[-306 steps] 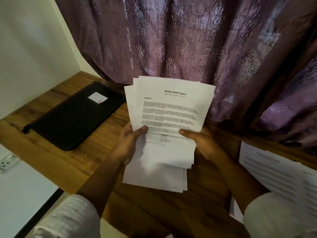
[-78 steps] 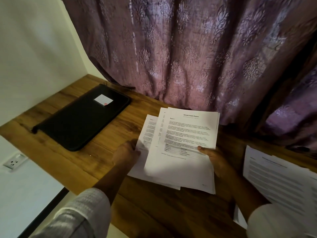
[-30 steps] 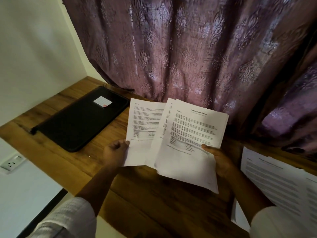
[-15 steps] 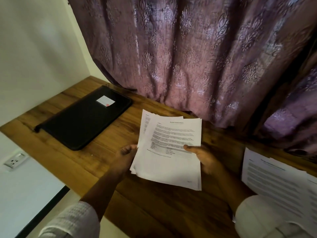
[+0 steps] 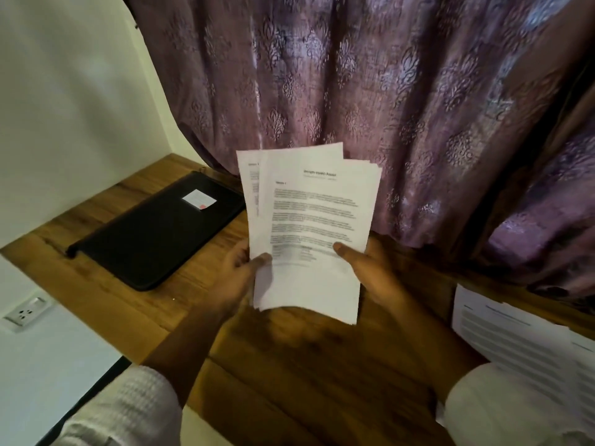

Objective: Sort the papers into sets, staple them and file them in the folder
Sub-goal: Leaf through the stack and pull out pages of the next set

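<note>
You have lifted the papers since half a second ago. They were low and nearly flat over the worktop; now they stand almost upright in the middle of the frame, their top edge against the curtain. A second ago the sheets were fanned wide, with one out to the left. Now they are gathered in one loose stack, with only a strip of a back sheet showing along the left edge and a few corners stepped at the upper right.

Your left hand grips the stack at its left edge, thumb across the front of the top sheet and fingers behind. Your right hand holds the right edge at about the same height, thumb pressed on the front page, its fingers hidden behind the paper. The stack is clear of the worktop, its lower edge hanging free above the wood. The top sheet carries a heading and blocks of print, too blurred to read.

The folder, black and closed, lies flat on the worktop at the left of the frame, apart from your hands, with a small white label near its far corner. A second pile of printed sheets lies on the worktop at the right edge of the frame, beside your right sleeve. A white socket shows at the lower left, below the worktop's edge.
</note>
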